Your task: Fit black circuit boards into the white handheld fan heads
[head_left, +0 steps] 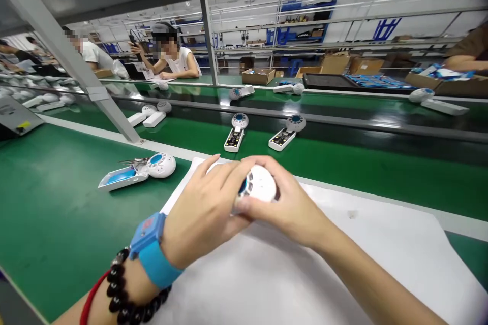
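Both my hands close around one small white device with a round head over a white mat. My left hand covers its left side, fingers laid over it; a blue wristband and dark bead bracelets sit on that wrist. My right hand grips the round head from the right, thumb pressed along its lower edge. A blue ring shows between my fingers. The device's handle is hidden under my left hand.
A finished white device with a blue panel lies left of the mat on the green bench. Two open devices lie on the green conveyor belt, with more farther off. Other people sit across the line. A metal post slants at left.
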Demonstrator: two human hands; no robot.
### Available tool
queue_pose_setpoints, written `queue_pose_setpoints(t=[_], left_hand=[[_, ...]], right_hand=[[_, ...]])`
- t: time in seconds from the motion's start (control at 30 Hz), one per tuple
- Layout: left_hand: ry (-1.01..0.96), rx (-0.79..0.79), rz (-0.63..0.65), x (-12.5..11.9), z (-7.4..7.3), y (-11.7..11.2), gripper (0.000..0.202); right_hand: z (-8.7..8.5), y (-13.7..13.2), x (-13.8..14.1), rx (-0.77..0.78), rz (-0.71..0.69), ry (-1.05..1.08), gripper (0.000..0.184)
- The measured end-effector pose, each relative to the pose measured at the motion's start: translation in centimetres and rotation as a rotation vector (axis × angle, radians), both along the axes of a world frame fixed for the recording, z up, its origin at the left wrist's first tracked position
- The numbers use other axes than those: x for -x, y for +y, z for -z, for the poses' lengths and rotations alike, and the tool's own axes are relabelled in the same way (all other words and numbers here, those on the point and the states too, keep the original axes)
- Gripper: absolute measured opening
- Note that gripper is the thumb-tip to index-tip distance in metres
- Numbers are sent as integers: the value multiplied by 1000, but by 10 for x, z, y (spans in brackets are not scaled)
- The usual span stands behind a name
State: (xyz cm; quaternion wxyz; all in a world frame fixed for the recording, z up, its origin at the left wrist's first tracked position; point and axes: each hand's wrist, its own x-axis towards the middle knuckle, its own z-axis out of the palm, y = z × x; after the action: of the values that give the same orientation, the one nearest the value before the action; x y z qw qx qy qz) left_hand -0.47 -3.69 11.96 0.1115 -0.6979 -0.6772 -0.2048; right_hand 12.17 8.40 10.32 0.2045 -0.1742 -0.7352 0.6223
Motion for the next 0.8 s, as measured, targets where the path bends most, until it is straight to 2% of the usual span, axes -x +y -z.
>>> queue_pose_setpoints(t=[0.07,0.1,0.23,0.3,0.37,0.43,0.53,0.57,0.6,0.67,0.73,0.8], left_hand=[[-131,-5,-4,4,1,4,73],[-207,2,-7,7,3,5,76],[-589,92,-67,15,13,10,50],[-753,163,-88,14,19,13,48],[-896,239,-42,12,25,14,49],[-1156,420,48,11,32,12,55],[-1670,821,235,10,44,7,72],[-1802,881,294,9,47,7,77],[-1898,886,335,7,49,6,81],[-2005,740,308,5,51,8,79],[-1972,502,174,3,50,11,74],[-1830,288,23,2,49,12,70]], right_hand=[[-4,9,-7,-10,111,52,51],[-5,16,-11,-18,141,82,49],[-12,32,-23,10,111,168,38],[-17,30,-23,81,70,199,34],[-21,25,-22,154,33,233,31],[-22,21,-21,187,-5,258,31],[-17,21,-17,168,-32,279,38],[-14,23,-15,162,-23,293,42],[-10,24,-13,155,7,307,46],[-4,27,-8,110,132,318,50],[2,26,-4,32,262,273,50],[6,22,-1,-4,259,171,43]])
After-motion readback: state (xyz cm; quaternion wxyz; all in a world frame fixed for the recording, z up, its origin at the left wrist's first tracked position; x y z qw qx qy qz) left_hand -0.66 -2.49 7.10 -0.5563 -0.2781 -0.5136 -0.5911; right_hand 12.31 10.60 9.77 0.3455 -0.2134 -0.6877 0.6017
